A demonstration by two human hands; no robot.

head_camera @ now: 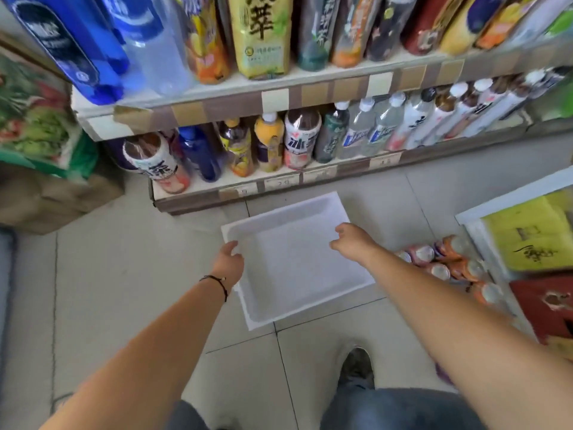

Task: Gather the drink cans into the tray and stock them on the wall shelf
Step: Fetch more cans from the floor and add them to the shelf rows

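Tiled shop floor [130, 262] below me: one white tray [297, 268] dead centre, about seven cans [446, 262] at three o'clock. My left hand [228, 262] grips its nine o'clock rim; right hand [353, 242] hovers loosely curled, holding nothing.

Matt white foam-like tray [297, 274], glossy metal-topped cans [446, 262], smooth tiled floor [124, 259], glossy plastic bottles [302, 141]

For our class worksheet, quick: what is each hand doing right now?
Left hand: grips the left rim of the empty white plastic tray.
Right hand: over the tray, fingers loosely curled, holding nothing.
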